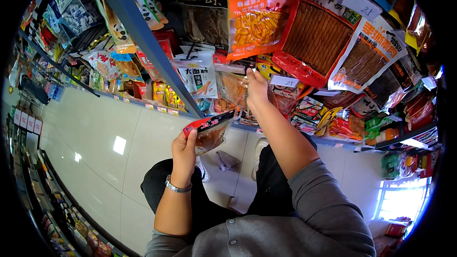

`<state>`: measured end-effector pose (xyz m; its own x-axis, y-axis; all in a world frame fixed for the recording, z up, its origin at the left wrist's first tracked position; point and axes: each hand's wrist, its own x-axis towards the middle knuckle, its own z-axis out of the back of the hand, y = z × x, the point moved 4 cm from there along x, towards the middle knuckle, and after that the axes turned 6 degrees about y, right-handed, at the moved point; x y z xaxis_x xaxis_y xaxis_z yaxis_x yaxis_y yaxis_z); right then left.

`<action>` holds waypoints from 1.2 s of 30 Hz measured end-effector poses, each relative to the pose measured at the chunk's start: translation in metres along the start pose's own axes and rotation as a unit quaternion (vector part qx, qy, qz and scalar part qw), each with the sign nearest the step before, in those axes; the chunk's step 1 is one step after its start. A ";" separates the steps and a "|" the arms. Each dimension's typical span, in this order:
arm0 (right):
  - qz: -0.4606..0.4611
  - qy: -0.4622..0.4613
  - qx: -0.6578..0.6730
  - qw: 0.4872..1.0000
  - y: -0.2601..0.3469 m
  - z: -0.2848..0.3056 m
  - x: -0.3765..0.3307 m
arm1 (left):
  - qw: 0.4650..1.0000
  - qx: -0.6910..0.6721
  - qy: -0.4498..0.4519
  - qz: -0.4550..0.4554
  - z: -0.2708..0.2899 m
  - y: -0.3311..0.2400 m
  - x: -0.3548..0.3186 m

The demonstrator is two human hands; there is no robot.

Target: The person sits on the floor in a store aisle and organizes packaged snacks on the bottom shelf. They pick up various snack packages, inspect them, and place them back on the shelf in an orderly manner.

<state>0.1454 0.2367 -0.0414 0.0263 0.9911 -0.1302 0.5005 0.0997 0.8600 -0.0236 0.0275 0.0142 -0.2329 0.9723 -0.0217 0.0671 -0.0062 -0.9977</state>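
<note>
My left hand (pixel 183 151), a metal-banded watch on its wrist, grips a clear snack packet (pixel 211 136) with a red and black top by its left edge. The packet is tilted and hangs over the floor, in front of the shelf. My right hand (pixel 257 88) reaches to the rack with its fingers closed together; what they pinch is too small to make out. Just left of it hangs a clear packet of brownish food (pixel 232 88). Above it hangs a large orange snack bag (pixel 257 19), and to the upper right a red-edged pack of brown strips (pixel 316 40).
A dark metal post (pixel 152 43) slants down between the rack sections. A white snack bag (pixel 199 77) hangs beside it. Lower shelves hold several colourful packets (pixel 345 126). A grey cloth (pixel 228 161) lies on the tiled floor (pixel 107 162) near my shoes. More shelving (pixel 71 214) stands at the lower left.
</note>
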 end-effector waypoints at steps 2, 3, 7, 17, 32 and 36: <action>-0.008 0.009 -0.019 1.000 -0.001 0.002 0.002 | 1.000 0.000 0.004 0.005 -0.001 -0.001 0.000; -0.008 0.009 -0.041 0.999 -0.001 0.004 0.003 | 1.000 0.001 0.005 0.005 -0.002 0.000 0.000; 0.020 0.022 -0.099 0.995 0.007 0.004 -0.001 | 1.000 0.001 -0.002 -0.004 -0.005 -0.001 0.000; 0.196 -0.067 -0.305 0.930 0.032 0.000 -0.029 | 1.000 0.013 -0.008 -0.008 -0.004 0.000 0.000; -0.051 0.151 -0.023 0.987 -0.004 -0.028 -0.001 | 1.000 -0.002 -0.010 -0.001 0.003 0.003 -0.002; -0.099 0.195 -0.124 0.968 -0.012 -0.018 0.001 | 1.000 -0.002 -0.011 -0.011 0.000 -0.002 -0.002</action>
<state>0.1240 0.2381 -0.0430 -0.4021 0.9034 -0.1490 0.2376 0.2601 0.9359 -0.0229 0.0259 0.0166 -0.2559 0.9667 -0.0016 0.0659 0.0158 -0.9977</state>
